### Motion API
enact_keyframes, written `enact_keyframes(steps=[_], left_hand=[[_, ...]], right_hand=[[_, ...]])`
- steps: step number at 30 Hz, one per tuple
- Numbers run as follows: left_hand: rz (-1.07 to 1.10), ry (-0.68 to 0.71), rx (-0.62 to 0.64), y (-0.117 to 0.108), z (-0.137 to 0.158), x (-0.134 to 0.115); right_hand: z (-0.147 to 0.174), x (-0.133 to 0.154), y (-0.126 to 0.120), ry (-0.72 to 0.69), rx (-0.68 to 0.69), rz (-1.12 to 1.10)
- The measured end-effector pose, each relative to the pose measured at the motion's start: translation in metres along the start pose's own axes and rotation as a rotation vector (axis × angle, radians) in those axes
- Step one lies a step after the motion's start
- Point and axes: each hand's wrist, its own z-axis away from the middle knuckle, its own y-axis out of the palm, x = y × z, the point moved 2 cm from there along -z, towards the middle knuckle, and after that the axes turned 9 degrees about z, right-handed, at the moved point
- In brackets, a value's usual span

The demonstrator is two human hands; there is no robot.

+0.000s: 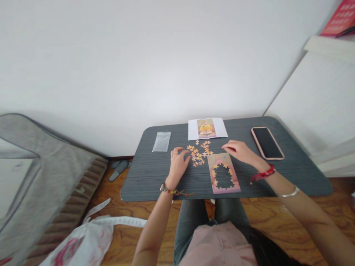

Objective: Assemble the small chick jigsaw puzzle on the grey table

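Observation:
My left hand (179, 164) is just left of a loose cluster of jigsaw pieces (198, 156), mostly orange and yellow. Its thumb and fingers are apart, with nothing visible between them. Above the top right corner of a partly assembled jigsaw puzzle (236, 181), my right hand (239, 151) has its fingertips pinched together. What they hold, if anything, is too small to make out. The puzzle has a pink border and a large gap in its middle, where the dark table shows. Behind the pieces lies a folded reference sheet (221, 127) with a yellow figure printed on it.
On the dark table (146, 177) are a clear plastic bag (161, 142) at the left and a phone (267, 143) in a pink case at the right. A white wall stands behind. Slippers (118, 170) and a white plastic bag (91, 236) lie on the floor at left.

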Motion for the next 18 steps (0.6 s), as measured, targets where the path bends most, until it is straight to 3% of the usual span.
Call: enact_keyframes(steps=[11, 18], left_hand=[[-0.002, -0.035, 0.010, -0.002, -0.002, 0.020], [0.010, -0.026, 0.052, 0.005, -0.009, 0.018]], right_hand=[[-0.028, -0.054, 0.002, -0.022, 0.223, 0.104], [-0.037, -0.057, 0.008, -0.030, 0.277, 0.072]])
